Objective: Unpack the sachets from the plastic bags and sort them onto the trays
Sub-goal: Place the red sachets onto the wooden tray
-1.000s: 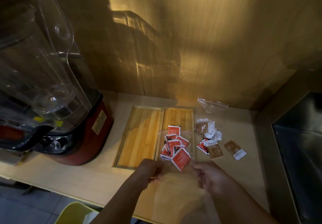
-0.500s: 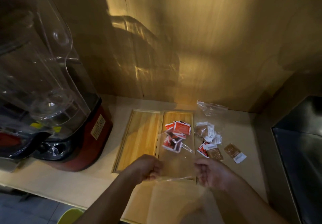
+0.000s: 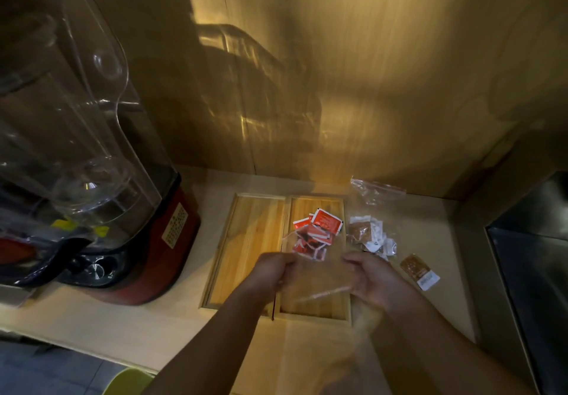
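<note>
Over the right-hand shallow bamboo tray (image 3: 316,305), left hand (image 3: 272,273) and right hand (image 3: 373,281) each pinch a side of the clear plastic bag (image 3: 319,281), from which red sachets (image 3: 316,231) have just slid onto that tray, nearly emptying it.

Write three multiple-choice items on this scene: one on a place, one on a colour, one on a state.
1. Where do the red sachets lie?
A. left tray
B. right tray
C. by the blender

2. What colour is the blender base?
A. red
B. white
C. green

3. What is the clear bag doing?
A. lying flat alone
B. held by both hands
C. hanging on the wall

Answers: 1 B, the heap sits over the right tray; 2 A, its housing is red; 3 B, the left hand and right hand each grip a side.
</note>
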Motion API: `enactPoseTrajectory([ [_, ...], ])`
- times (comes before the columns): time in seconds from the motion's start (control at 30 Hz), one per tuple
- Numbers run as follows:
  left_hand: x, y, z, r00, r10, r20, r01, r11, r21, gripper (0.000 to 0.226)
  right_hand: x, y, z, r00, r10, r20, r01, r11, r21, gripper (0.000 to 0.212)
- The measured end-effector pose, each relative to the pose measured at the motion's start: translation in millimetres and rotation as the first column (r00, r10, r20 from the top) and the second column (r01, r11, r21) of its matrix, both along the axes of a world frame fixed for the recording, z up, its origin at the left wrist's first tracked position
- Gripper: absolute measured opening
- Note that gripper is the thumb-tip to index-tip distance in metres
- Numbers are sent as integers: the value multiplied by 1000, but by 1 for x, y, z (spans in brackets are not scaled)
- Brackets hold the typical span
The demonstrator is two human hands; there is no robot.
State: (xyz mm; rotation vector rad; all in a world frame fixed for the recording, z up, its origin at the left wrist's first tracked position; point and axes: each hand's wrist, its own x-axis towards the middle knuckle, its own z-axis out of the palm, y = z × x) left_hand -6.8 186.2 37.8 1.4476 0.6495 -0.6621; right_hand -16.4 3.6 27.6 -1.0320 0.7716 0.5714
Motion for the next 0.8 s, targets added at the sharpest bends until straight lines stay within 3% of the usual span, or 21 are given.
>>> enactPoseTrajectory([
  [0.13, 25, 8, 21, 997, -9, 81, 8, 1000, 18, 21, 9, -1, 30, 998, -29, 61, 28, 999, 18, 22],
  [0.23, 22, 14, 28, 993, -71, 94, 65, 996, 68, 11, -5, -3, 34, 998, 7, 55, -8, 1000, 21, 27],
  [0.3, 8, 17, 24, 994, -104, 39, 102, 993, 57, 9, -25, -6, 26, 999, 51, 18, -51, 998, 33, 28],
  [0.4, -23, 23, 13, 983, -141, -117, 132, 988, -83, 14, -56, -11, 10, 993, 108, -53, -106, 994, 28, 35],
  [0.47, -45, 26, 7, 967, -157, -199, 130, 981, -141, 20, -73, -15, 2, 991, 134, -7, -134, 991, -29, 42],
  [0.57, -69, 27, 5, 943, -227, -244, 206, 972, -110, 18, -91, -24, -2, 984, 149, 94, -135, 980, -144, 39],
  [0.63, -74, 23, 8, 943, -271, -194, 259, 962, -84, 17, -98, -33, -1, 983, 129, 129, -106, 979, -176, 31],
  [0.8, -66, -17, 20, 929, -322, 181, 321, 946, 33, 23, -111, -65, 4, 958, 43, 284, 92, 892, -443, 20],
])
